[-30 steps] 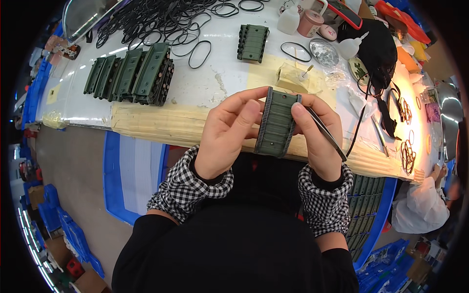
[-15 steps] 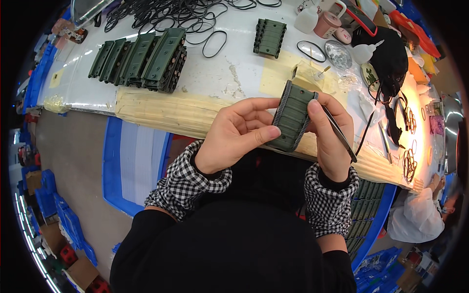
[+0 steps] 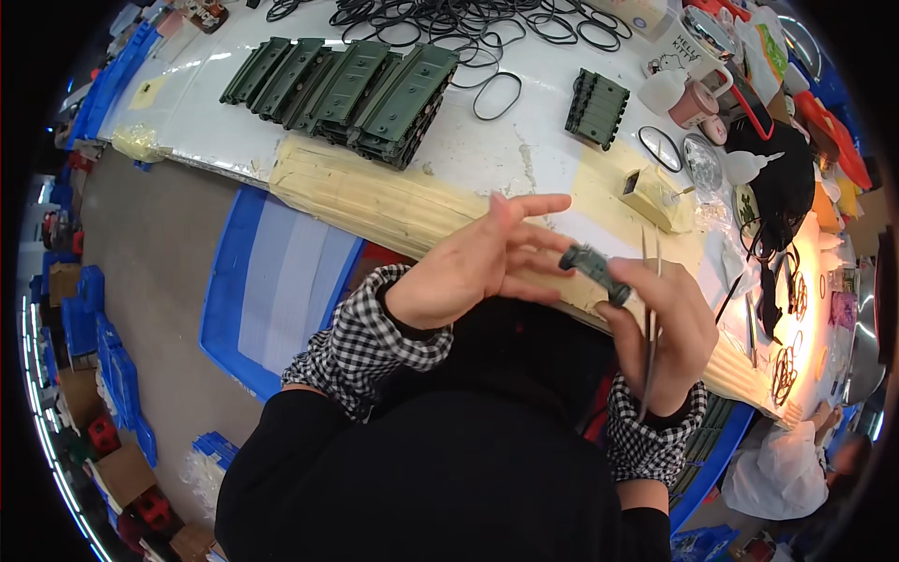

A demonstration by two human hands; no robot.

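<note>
My right hand (image 3: 679, 323) grips a small dark green tank hull (image 3: 596, 268) by one end, between thumb and fingers. The hull is turned on edge, so its wide ribbed face is hidden. Metal tweezers (image 3: 653, 328) lie along the same hand, tips pointing away from me. My left hand (image 3: 473, 262) is open beside the hull's other end, fingers spread, apparently holding nothing. Beyond it, several green hulls (image 3: 407, 94) lean in a row on the white table (image 3: 220, 103). A single ribbed hull (image 3: 597, 109) lies farther right.
Thin black rubber loops (image 3: 421, 19) are heaped at the back. A yellowish padded strip (image 3: 346, 187) covers the table's near edge. Below stands a blue bin (image 3: 220, 309). Squeeze bottles (image 3: 744, 167) and a black bag (image 3: 787, 187) crowd the right; another person (image 3: 777, 468) sits beyond.
My left hand has let go of the hull and spread its fingers. My right hand has turned the hull from its broad face onto its edge. The whole view has shifted.
</note>
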